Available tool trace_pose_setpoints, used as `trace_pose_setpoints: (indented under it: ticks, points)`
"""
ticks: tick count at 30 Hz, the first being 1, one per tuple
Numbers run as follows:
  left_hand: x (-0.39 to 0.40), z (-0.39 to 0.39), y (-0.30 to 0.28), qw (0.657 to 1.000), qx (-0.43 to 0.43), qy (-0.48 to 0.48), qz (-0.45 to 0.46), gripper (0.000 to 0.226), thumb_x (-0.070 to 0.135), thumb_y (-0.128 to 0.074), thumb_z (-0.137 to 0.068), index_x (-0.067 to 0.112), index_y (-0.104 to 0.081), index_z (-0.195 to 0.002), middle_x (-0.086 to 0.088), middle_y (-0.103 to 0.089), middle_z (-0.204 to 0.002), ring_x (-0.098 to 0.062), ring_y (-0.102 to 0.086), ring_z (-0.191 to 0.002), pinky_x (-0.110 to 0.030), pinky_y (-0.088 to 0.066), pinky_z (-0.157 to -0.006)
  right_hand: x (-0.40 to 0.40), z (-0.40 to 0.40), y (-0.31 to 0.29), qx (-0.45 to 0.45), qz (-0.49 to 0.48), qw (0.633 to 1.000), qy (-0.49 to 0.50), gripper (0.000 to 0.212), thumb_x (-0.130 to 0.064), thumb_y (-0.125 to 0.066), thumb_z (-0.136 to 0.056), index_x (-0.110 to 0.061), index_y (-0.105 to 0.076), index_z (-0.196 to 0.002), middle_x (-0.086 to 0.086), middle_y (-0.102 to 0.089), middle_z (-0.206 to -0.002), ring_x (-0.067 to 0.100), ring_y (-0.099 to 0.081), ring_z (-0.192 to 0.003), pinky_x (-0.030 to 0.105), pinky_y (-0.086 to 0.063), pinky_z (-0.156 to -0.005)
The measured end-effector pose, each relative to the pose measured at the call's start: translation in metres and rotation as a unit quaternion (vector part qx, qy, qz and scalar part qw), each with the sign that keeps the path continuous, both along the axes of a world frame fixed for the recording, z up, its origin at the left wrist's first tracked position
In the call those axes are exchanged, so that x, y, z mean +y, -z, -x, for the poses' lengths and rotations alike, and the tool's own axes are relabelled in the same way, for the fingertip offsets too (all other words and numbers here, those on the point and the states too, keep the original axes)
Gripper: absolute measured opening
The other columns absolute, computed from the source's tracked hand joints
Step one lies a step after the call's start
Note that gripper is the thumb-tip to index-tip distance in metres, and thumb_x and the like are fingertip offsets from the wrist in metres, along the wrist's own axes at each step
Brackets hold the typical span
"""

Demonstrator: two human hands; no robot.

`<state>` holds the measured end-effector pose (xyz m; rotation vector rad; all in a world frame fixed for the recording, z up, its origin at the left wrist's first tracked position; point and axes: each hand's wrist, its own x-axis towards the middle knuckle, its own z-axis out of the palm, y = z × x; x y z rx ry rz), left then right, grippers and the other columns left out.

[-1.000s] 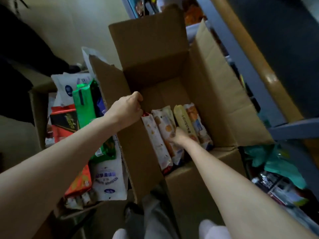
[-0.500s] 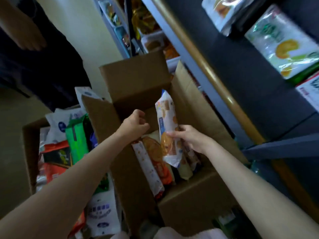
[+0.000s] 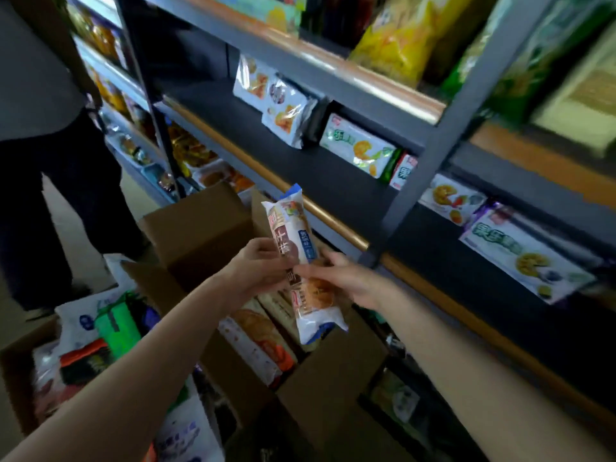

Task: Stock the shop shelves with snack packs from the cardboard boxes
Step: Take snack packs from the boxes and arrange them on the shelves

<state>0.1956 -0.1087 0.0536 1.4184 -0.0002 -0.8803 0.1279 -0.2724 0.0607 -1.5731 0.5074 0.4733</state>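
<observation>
A long snack pack [image 3: 301, 261] is pinched near its middle by the curled fingers of the left hand [image 3: 258, 268] and the right hand [image 3: 346, 278]. It is held upright above the open cardboard box [image 3: 200, 228], where more packs [image 3: 263, 341] are stood. A dark shelf [image 3: 333, 181] with snack bags [image 3: 283, 111] along its back edge is seen just beyond.

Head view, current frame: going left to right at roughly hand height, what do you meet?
Green pack in the left cardboard box → left hand → long snack pack, gripped by both hands → right hand → white fruit-print pack on the dark shelf.
</observation>
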Motion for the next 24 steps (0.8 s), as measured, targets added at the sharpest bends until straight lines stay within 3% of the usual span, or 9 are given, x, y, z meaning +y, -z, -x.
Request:
trace_pose_setpoints:
  ticks: [1, 5, 9, 11, 15, 18, 22, 24]
  points:
    - [-0.004, 0.013, -0.004, 1.0, -0.023, 0.011, -0.01, 0.048, 0.01, -0.072, -0.076, 0.018, -0.047, -0.116, -0.009, -0.058, -0.117, -0.018, -0.065, -0.09, -0.025, -0.056, -0.06, 0.003, 0.016, -0.005, -0.004, 0.023, 0.999, 0.023, 0.085, -0.039, -0.08, -0.065, -0.019, -0.041, -0.138, 0.007, -0.058, -0.126, 0.021, -0.057, -0.112, 0.042, -0.043, -0.102]
    - [-0.012, 0.057, -0.015, 0.996, -0.043, 0.074, 0.018, 0.051, 0.015, -0.077, -0.071, 0.017, -0.049, -0.113, -0.012, -0.062, -0.112, -0.019, -0.068, -0.086, -0.028, -0.054, -0.064, -0.002, 0.074, -0.02, -0.031, 0.071, 0.995, 0.068, 0.056, -0.023, -0.081, -0.071, -0.017, -0.055, -0.12, 0.005, -0.065, -0.114, 0.021, -0.062, -0.105, 0.042, -0.047, -0.099]
    - [-0.042, 0.091, -0.025, 0.992, -0.109, 0.07, -0.011, 0.026, 0.003, -0.062, -0.085, 0.008, -0.05, -0.107, -0.016, -0.058, -0.106, -0.016, -0.061, -0.072, -0.026, -0.051, -0.058, -0.02, 0.139, -0.039, -0.062, 0.162, 0.978, 0.118, 0.06, -0.017, -0.081, -0.071, -0.02, -0.049, -0.121, -0.001, -0.061, -0.113, 0.019, -0.06, -0.106, 0.038, -0.049, -0.095]
    - [-0.065, 0.109, -0.032, 0.989, -0.136, 0.045, -0.036, 0.023, 0.002, -0.058, -0.087, 0.011, -0.048, -0.106, -0.013, -0.058, -0.095, -0.017, -0.056, -0.067, -0.022, -0.049, -0.048, -0.035, 0.171, -0.045, -0.049, 0.3, 0.947, 0.102, 0.07, -0.023, -0.081, -0.07, -0.018, -0.043, -0.129, 0.001, -0.056, -0.123, 0.022, -0.055, -0.114, 0.039, -0.046, -0.097]
    - [-0.112, 0.151, -0.036, 0.97, -0.2, 0.122, -0.061, 0.014, 0.002, -0.061, -0.082, 0.012, -0.051, -0.082, -0.009, -0.06, -0.068, -0.011, -0.055, -0.048, -0.02, -0.044, -0.046, -0.079, 0.248, -0.052, 0.022, 0.562, 0.826, 0.048, 0.077, -0.028, -0.077, -0.073, -0.013, -0.034, -0.134, 0.009, -0.04, -0.132, 0.027, -0.044, -0.121, 0.035, -0.042, -0.09]
    - [-0.152, 0.189, -0.034, 0.947, -0.248, 0.188, -0.075, 0.016, 0.006, -0.058, -0.086, 0.018, -0.047, -0.086, -0.009, -0.055, -0.075, -0.002, -0.056, -0.041, -0.016, -0.041, -0.041, -0.12, 0.317, -0.057, 0.073, 0.634, 0.767, 0.062, 0.08, -0.019, -0.074, -0.074, -0.016, -0.026, -0.138, 0.01, -0.033, -0.136, 0.035, -0.044, -0.12, 0.041, -0.045, -0.089]
    - [-0.205, 0.25, -0.036, 0.902, -0.341, 0.248, -0.098, 0.023, 0.006, -0.055, -0.088, 0.01, -0.047, -0.109, -0.001, -0.055, -0.071, -0.016, -0.049, -0.059, -0.02, -0.041, -0.051, -0.167, 0.417, -0.058, 0.116, 0.679, 0.719, 0.094, 0.075, -0.02, -0.07, -0.082, -0.018, -0.024, -0.141, 0.008, -0.03, -0.136, 0.034, -0.041, -0.12, 0.041, -0.047, -0.087]
    - [-0.235, 0.284, -0.039, 0.886, -0.362, 0.277, -0.084, 0.03, 0.004, -0.055, -0.087, 0.006, -0.047, -0.115, -0.009, -0.06, -0.084, -0.024, -0.05, -0.069, -0.026, -0.04, -0.061, -0.19, 0.463, -0.057, 0.129, 0.685, 0.709, 0.106, 0.072, -0.02, -0.068, -0.083, -0.02, -0.024, -0.141, 0.006, -0.029, -0.136, 0.032, -0.038, -0.121, 0.04, -0.046, -0.085]
